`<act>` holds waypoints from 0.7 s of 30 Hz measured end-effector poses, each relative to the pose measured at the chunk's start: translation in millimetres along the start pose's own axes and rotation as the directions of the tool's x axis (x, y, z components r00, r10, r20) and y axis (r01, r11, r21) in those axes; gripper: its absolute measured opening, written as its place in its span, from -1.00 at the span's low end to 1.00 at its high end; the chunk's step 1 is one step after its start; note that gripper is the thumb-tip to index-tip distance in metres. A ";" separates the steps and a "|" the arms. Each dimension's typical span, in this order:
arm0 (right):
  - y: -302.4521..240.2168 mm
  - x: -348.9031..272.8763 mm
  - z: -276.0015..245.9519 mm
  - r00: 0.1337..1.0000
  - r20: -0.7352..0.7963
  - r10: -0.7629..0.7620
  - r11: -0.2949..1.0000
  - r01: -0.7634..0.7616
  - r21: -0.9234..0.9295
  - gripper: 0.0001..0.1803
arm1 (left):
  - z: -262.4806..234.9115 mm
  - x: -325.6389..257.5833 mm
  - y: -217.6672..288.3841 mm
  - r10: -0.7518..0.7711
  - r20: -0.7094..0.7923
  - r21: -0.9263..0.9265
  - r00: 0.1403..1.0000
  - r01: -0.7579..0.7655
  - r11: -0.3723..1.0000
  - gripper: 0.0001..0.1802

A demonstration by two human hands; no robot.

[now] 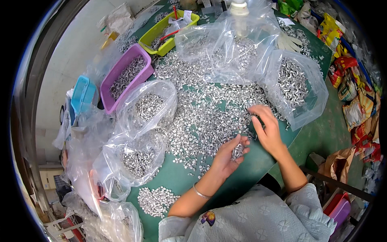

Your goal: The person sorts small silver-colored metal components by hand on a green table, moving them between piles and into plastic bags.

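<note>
A wide heap of small silvery curved metal pieces (197,117) is spread over the green table (183,179). My left hand (228,157) is cupped palm up at the heap's near edge, with several metal pieces (238,151) lying in the curled fingers. To its right, my right hand (267,130) reaches to the heap's right side. Its thumb and forefinger are apart, fingertips by the loose pieces, and nothing shows between them. Right beyond that hand, a clear plastic bag (310,111) stands with its mouth wide, holding more pieces.
Further clear bags of pieces (167,94) line the left side; others stand at the back by a white bottle (240,10). A purple basket (105,90) and a yellow-green basket (163,49) stand far left. A smaller pile (157,201) lies near left. Colourful packets (348,84) fill the right.
</note>
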State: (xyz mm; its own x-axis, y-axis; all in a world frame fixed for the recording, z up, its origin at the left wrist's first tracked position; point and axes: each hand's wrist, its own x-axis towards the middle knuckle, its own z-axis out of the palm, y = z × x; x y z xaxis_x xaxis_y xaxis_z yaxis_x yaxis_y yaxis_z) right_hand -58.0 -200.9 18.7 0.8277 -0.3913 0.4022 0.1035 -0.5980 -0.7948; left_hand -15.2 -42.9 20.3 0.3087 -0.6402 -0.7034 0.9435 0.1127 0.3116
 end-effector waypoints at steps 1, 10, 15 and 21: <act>12.2 4.2 -2.5 0.994 0.059 -0.094 0.966 0.105 -0.236 -0.73 | -2.0 -3.4 -1.3 0.007 0.006 0.007 1.000 -0.007 1.000 -0.77; 8.7 2.5 4.0 0.940 0.333 -0.074 0.879 0.219 -0.423 -0.71 | -28.8 -16.8 13.9 0.216 -0.043 0.049 0.975 -0.214 0.976 -0.81; 9.5 7.1 13.2 0.922 0.368 -0.124 0.815 0.306 -0.492 -0.76 | -29.5 -16.5 13.8 0.168 0.013 -0.158 0.986 -0.164 0.974 -0.82; 17.0 12.1 5.1 0.957 0.268 -0.108 0.896 0.210 -0.390 -0.88 | -27.0 -16.6 1.3 0.123 0.047 -0.162 0.991 -0.114 0.980 -0.82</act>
State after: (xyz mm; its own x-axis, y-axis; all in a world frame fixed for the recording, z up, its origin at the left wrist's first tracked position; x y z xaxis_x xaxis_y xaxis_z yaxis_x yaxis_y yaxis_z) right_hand -43.4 -212.2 7.7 0.9291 -0.1228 0.3489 0.0515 -0.8911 -0.4508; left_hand -15.9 -11.5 15.1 0.4162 -0.6568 -0.6287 0.9092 0.3061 0.2821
